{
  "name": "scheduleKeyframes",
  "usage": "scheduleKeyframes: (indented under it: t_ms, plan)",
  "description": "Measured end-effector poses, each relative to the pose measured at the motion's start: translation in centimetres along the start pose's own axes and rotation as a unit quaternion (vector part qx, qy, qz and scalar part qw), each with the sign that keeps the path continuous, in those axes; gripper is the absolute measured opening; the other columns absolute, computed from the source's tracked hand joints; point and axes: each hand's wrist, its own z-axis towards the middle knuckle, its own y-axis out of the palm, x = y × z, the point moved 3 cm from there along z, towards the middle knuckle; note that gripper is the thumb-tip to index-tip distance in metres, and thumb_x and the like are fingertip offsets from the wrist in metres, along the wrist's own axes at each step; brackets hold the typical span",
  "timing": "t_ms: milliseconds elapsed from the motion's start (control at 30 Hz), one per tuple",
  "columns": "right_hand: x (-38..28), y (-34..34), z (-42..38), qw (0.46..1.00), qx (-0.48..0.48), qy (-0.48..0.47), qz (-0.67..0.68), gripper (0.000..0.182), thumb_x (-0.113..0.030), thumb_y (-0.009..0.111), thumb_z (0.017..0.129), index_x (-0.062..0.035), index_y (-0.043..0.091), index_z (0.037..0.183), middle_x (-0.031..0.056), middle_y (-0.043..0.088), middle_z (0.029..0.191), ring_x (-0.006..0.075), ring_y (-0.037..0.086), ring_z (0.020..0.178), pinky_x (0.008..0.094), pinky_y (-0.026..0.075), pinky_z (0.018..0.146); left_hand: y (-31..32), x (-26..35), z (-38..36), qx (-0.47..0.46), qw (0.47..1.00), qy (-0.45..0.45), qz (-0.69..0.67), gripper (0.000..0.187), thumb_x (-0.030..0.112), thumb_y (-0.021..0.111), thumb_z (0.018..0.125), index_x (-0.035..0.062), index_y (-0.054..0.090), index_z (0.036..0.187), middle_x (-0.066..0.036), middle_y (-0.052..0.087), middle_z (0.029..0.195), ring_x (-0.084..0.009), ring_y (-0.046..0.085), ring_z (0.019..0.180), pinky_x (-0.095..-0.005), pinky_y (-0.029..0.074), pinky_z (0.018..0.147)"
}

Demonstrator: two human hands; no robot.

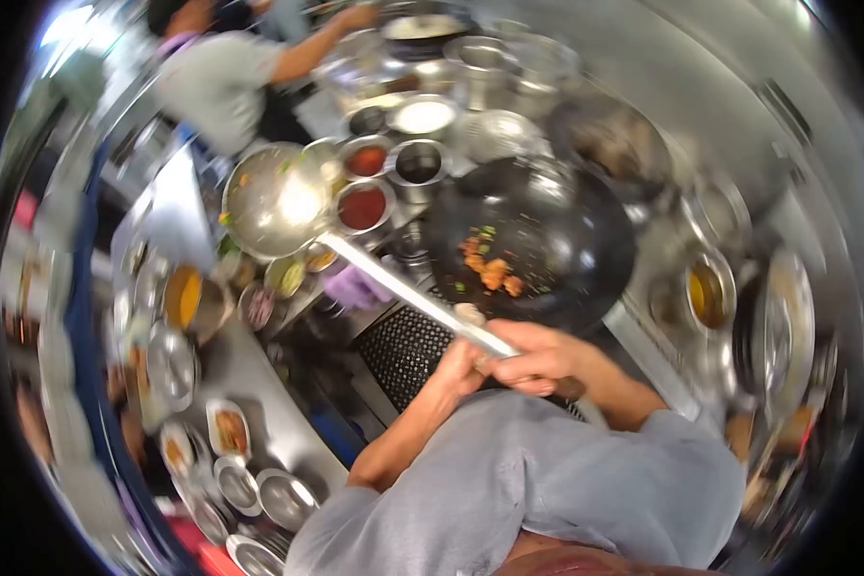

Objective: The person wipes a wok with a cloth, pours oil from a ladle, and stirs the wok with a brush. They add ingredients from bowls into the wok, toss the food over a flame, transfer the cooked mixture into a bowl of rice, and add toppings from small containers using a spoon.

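Both hands are on the handle end of a long metal ladle [394, 283]. My right hand [538, 357] wraps round the handle, and my left hand [461, 367] is closed beside it, against the same handle. The wide round bowl of the ladle [276, 202] is raised at the upper left, with small food bits stuck to it. In front of my hands a large black wok [576, 230] holds several orange-brown food pieces [492, 274] with green bits.
Metal pots of red sauce [363, 207] and dark liquid [419, 163] stand left of the wok. A co-worker [216, 82] reaches over the counter at the upper left. Plates [286, 497] lie lower left. A pot of yellow liquid [708, 290] is at the right.
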Motion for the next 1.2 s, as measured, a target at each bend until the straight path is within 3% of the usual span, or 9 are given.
scheduleKeyframes:
  t_ms: [167,300,467,567,700,800,933,1067,1200]
  plan:
    - [4.9,-4.5,-13.4,0.906,0.378,-0.075,-0.178,0.039,-0.007,0.057,0.088,-0.0016,0.044,0.125,0.0002,0.049,0.067,0.0061,0.044,0.042,0.0233,0.036,0.039,1.1,2.7,-0.2,0.004,0.996,-0.091,0.023,0.021,0.012,0.056,0.081,-0.007,0.062,0.087,-0.017,0.066,0.084,-0.018,0.06,0.062,-0.0173,0.041,0.04]
    - [7.4,-6.7,-13.9,0.822,0.551,-0.052,-0.137,0.038,-0.008,0.055,0.089,-0.0026,0.044,0.125,0.0012,0.05,0.063,0.0091,0.044,0.041,0.0258,0.037,0.039,7.5,3.9,5.1,-0.172,0.984,-0.042,-0.026,0.017,0.024,0.055,0.093,0.0162,0.049,0.079,0.0,0.05,0.068,-0.0121,0.048,0.06,-0.026,0.04,0.053]
    - [6.0,-7.4,-14.1,0.808,0.563,-0.167,-0.04,0.032,-0.006,0.055,0.087,0.0,0.048,0.118,0.0015,0.049,0.06,0.0099,0.045,0.038,0.0252,0.036,0.036,9.6,2.9,10.0,-0.209,0.976,-0.04,0.035,0.04,0.037,0.053,0.097,0.0176,0.04,0.065,0.004,0.042,0.06,-0.0118,0.042,0.06,-0.0278,0.038,0.065]
    - [5.2,-7.0,-15.9,0.801,0.575,-0.164,-0.023,0.034,-0.006,0.055,0.085,-0.0008,0.048,0.118,0.0014,0.049,0.06,0.0097,0.046,0.039,0.0248,0.037,0.036,8.3,2.3,7.6,-0.126,0.983,-0.056,0.121,0.004,0.016,0.052,0.089,0.0146,0.051,0.085,-0.004,0.054,0.07,-0.015,0.053,0.059,-0.029,0.045,0.055]
    - [2.1,-8.2,-18.3,0.79,0.601,-0.097,-0.073,0.033,-0.007,0.05,0.086,0.0003,0.045,0.118,0.0035,0.051,0.06,0.0129,0.05,0.04,0.0296,0.04,0.036,11.5,3.8,9.9,-0.058,0.994,-0.073,0.053,0.009,0.01,0.052,0.088,0.0088,0.051,0.079,-0.005,0.054,0.069,-0.014,0.049,0.053,-0.0281,0.042,0.047]
    - [-0.8,-7.9,-18.8,0.695,0.679,0.036,-0.233,0.033,-0.009,0.052,0.085,0.0026,0.043,0.115,0.0115,0.057,0.067,0.0151,0.056,0.045,0.0341,0.043,0.039,10.6,1.7,8.4,-0.263,0.958,0.071,0.085,0.022,0.003,0.051,0.085,0.0106,0.046,0.105,-0.005,0.05,0.07,-0.0148,0.047,0.053,-0.0284,0.044,0.049]
    - [0.3,-11.5,-13.4,0.794,0.599,-0.028,-0.099,0.031,-0.01,0.054,0.086,0.001,0.044,0.113,0.0065,0.054,0.069,0.0145,0.05,0.043,0.0319,0.041,0.038,8.9,-1.3,9.5,-0.106,0.954,0.147,0.238,0.05,-0.001,0.046,0.077,0.0105,0.034,0.124,-0.014,0.056,0.092,-0.0234,0.061,0.069,-0.0352,0.054,0.057]
    - [0.8,-11.9,-9.4,0.87,0.399,-0.163,0.241,0.025,-0.009,0.055,0.09,-0.0018,0.048,0.112,-0.0026,0.045,0.065,0.0048,0.039,0.042,0.0239,0.034,0.038,10.2,1.7,9.3,-0.074,0.989,-0.048,0.118,0.009,0.011,0.051,0.085,0.0025,0.054,0.086,-0.014,0.062,0.079,-0.0161,0.059,0.063,-0.0208,0.044,0.042]
    - [2.7,-12.4,-9.4,0.867,0.285,-0.13,0.387,0.019,-0.008,0.052,0.091,-0.0013,0.05,0.109,-0.0049,0.043,0.064,0.0021,0.036,0.041,0.0208,0.032,0.038,8.2,0.3,3.4,-0.022,0.991,-0.127,0.036,0.013,0.011,0.054,0.085,0.0003,0.055,0.093,-0.014,0.063,0.083,-0.0171,0.058,0.059,-0.0199,0.041,0.04]
